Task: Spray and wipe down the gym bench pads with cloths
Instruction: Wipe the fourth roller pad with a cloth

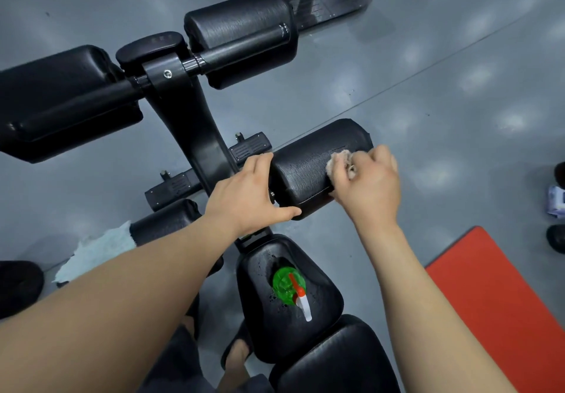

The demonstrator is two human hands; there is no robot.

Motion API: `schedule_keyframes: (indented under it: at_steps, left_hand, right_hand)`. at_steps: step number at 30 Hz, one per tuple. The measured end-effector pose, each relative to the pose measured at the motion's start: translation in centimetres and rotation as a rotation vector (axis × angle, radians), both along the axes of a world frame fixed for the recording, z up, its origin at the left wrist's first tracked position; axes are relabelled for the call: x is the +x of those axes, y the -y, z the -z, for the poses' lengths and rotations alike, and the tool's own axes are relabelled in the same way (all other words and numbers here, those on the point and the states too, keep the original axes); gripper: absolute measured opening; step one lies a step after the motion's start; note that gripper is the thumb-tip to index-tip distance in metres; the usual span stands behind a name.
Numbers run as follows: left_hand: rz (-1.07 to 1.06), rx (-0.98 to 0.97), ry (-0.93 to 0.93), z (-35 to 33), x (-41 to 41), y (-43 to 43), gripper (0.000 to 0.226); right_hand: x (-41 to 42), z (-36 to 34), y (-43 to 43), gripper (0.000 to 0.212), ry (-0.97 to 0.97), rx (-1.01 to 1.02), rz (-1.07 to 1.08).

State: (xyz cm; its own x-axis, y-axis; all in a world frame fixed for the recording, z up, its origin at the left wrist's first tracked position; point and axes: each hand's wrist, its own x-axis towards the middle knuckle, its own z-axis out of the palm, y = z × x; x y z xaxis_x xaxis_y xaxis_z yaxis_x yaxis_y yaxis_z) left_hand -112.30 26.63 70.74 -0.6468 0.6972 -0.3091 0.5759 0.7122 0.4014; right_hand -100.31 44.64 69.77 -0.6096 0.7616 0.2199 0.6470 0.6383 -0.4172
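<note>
Nearest the head camera are the person's two bare forearms, reaching forward over the black padded seat of the gym bench, where a green spray bottle with an orange-and-white trigger stands among wet droplets. Beyond it, the right hand is clenched around a crumpled beige cloth, pressing it onto the top of the black cylindrical roller pad on the right side of the frame. The left hand is spread open and clamped over the roller's inner end, thumb under its near edge, fingers over the top.

The step in hand looks like wiping this roller. To do it well, the left hand should brace the pad so it cannot spin while the cloth is drawn along its length, then let it turn a little so the underside and far face get covered too. The cracked vinyl surface likely traps moisture, so firm overlapping strokes would help, including the stitched end seam.

A second, pale blue-white cloth lies draped over the matching left lower roller, apart from both hands. The two larger upper pads sit further off, untouched at present.
</note>
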Motion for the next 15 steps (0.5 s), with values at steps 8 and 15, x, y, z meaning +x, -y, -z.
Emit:
schedule_keyframes:
  at_steps: [8,15]
  left_hand:
    - [-0.002,0.002,-0.005,-0.2,0.1,-0.1,0.115]
    - [-0.005,0.005,-0.007,-0.1,0.1,-0.1,0.117]
  right_hand:
    - [0.1,-0.2,1.9,0.021,0.025,-0.051,-0.152]
    - [-0.8,0.6,-1.6,0.030,-0.064,-0.067,0.197]
